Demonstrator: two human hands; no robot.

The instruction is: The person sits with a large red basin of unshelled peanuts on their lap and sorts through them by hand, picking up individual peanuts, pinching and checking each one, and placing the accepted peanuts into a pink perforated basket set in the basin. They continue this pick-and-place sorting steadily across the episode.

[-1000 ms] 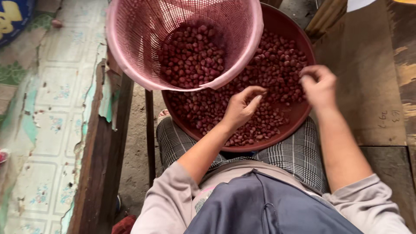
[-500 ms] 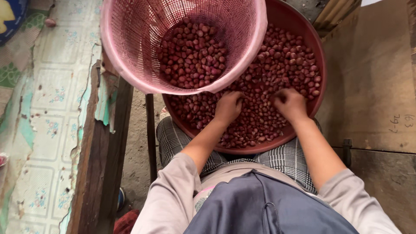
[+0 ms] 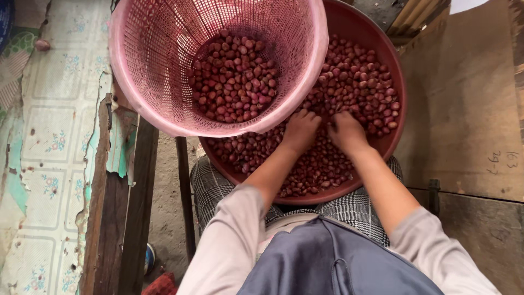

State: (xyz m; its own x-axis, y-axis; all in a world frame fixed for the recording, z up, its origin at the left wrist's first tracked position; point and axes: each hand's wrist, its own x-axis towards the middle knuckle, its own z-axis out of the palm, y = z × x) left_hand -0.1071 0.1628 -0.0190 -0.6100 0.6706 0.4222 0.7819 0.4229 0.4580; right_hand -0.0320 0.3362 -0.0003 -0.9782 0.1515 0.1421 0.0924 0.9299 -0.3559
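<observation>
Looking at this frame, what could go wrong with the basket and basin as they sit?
The pink mesh basket rests tilted on the rim of the red basin; it might slide or tip, spilling its red shallots. The basin itself seems balanced on the person's lap, so both hands, left hand and right hand, pushing into the pile could rock it.

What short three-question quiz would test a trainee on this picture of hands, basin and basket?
1. True or false: the pink basket holds some of the small red bulbs.
2. Where are the left hand and right hand? A) on the basket rim B) side by side in the bulbs of the red basin C) on the floor
3. Which overlaps the other, basket or basin?

Key: 1 true; 2 B; 3 the basket overlaps the basin.
</observation>
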